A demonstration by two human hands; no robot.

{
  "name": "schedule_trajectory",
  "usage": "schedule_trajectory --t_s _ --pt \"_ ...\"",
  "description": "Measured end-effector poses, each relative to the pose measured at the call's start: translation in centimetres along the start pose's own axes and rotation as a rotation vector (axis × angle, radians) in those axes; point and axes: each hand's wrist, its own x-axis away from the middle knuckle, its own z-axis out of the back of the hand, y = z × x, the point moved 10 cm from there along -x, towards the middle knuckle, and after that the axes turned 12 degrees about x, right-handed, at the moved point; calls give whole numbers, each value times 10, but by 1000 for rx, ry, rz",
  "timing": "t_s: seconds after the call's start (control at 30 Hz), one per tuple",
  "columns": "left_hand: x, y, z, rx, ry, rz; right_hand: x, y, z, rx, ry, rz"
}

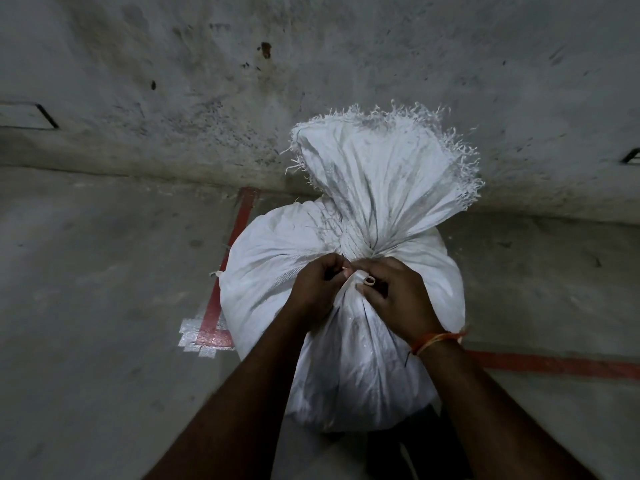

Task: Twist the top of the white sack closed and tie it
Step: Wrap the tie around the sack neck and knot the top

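Note:
A full white woven sack (270,268) stands on the concrete floor in the middle of the view. Its top (381,174) is gathered into a narrow neck (360,242) and fans out above with a frayed edge. Just below the neck, my left hand (317,289) and my right hand (398,292) sit close together, fingers curled. Between them they pinch a small bunched piece of white sack material (356,282). Whether a separate tie string is there is hidden by the fingers.
A stained concrete wall (311,81) rises right behind the sack. Red tape lines (554,363) run across the floor beneath and to the right of the sack, with a silvery tape patch (197,339) at the left corner. An orange thread band (436,341) circles my right wrist.

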Motion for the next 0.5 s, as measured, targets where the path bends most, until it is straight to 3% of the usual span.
schedule_trajectory --t_s 0.23,0.5 --pt "4 2 3 -78 34 -23 -2 1 -1 49 2 -13" --pt "5 -3 4 5 89 23 -1 3 0 72 14 -7"
